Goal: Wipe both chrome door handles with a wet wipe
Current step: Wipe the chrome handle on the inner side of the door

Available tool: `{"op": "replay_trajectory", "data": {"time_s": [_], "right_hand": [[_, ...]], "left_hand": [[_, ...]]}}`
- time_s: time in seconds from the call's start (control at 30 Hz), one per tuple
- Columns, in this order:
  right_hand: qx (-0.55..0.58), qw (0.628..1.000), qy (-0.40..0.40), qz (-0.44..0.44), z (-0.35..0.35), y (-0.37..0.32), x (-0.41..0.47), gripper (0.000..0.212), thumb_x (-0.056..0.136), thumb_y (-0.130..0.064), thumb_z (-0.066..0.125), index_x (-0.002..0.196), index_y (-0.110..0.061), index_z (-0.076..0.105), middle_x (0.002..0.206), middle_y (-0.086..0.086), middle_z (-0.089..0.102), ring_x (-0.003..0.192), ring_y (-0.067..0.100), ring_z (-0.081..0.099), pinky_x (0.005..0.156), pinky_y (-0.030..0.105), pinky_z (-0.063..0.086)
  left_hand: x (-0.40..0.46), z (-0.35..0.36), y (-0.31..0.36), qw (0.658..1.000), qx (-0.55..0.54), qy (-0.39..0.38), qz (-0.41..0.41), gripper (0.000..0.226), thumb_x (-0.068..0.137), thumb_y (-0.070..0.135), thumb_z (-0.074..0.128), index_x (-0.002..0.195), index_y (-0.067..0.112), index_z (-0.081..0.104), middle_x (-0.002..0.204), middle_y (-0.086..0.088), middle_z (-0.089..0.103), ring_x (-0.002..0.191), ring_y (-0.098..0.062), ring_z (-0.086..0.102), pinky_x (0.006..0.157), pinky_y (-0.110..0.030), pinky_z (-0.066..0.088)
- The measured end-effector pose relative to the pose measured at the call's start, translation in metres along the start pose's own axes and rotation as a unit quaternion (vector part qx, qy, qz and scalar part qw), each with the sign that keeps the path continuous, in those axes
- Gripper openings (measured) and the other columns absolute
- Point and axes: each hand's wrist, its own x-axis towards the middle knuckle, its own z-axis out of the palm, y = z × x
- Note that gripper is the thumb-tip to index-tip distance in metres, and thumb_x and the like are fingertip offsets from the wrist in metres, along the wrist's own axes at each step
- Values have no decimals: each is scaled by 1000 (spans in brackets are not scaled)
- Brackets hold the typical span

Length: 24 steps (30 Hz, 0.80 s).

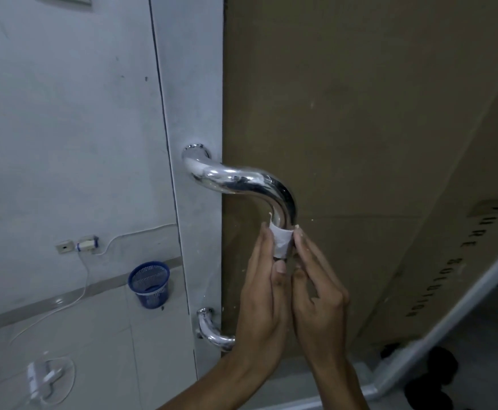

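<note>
Facing a big brown cardboard panel (pixel 345 128) that fills the right side, with a pale grey door edge (pixel 194 99) and grey wall (pixel 64 113) to its left. On the door edge sits the chrome handle (pixel 241 182), a curved tube running from an upper mount down behind my hands to a lower mount (pixel 212 329). My left hand (pixel 264 294) and right hand (pixel 318 288) are side by side, both closed on the wet wipe (pixel 281 239), which I see wrapped round the handle's vertical stretch just below the bend. Left thumb lies under the wipe; right fingertips press its right side. Only one handle visible. Lower left: blue mesh basket (pixel 149 284) on the floor near the wall, a wall socket (pixel 65 246) with a white plug (pixel 88 242) and trailing cord.
</note>
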Motion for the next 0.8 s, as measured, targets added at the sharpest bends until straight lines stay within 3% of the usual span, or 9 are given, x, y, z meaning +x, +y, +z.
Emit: {"op": "replay_trajectory", "data": {"time_s": [0.1,0.23,0.33,0.47,0.6,0.7,0.8], "right_hand": [[7,1000,15,-11,-1,0,4,34,95,-4,51,129,-5,59,130,-1,60,122,7,57,102,22,45],[24,999,1,-22,-9,-1,16,34,95,-6,45,123,-7,66,120,-2,64,115,4,59,96,17,46],[81,997,-7,8,-17,3,27,38,95,0,45,122,-16,66,117,-8,66,110,7,63,90,18,49],[174,982,-8,69,-24,12,41,38,95,-14,43,121,-31,66,110,-9,68,102,12,66,77,15,52],[212,968,-69,110,-31,29,43,35,96,-30,45,126,-39,59,106,-9,71,99,12,68,74,16,52],[233,956,-121,129,-32,43,40,34,97,-27,47,125,-42,58,104,-9,71,96,12,68,73,14,52],[246,938,-185,160,-31,58,28,37,95,-22,48,123,-44,58,103,-13,71,96,7,68,74,14,52]], "left_hand": [[15,-2,11,999,-21,6,-27,41,101,30,39,142,29,41,139,23,51,132,1,44,110,-24,36],[34,-8,15,999,8,-22,-32,32,98,34,47,128,24,53,112,10,65,107,-5,62,88,-20,50],[43,-8,15,998,60,-24,3,17,97,34,45,109,34,57,98,8,65,93,-11,63,78,-25,52],[43,2,13,997,78,5,17,19,102,29,38,105,25,56,94,5,62,88,-13,60,75,-24,49],[40,7,3,986,152,50,35,30,104,33,34,98,17,59,89,4,60,82,-13,57,71,-25,45],[24,11,-10,985,148,87,16,32,103,23,37,100,7,65,94,3,65,89,-9,61,75,-23,46],[-9,18,-35,960,235,150,-13,31,99,27,47,109,6,68,101,9,68,95,-7,64,80,-18,47]]}}
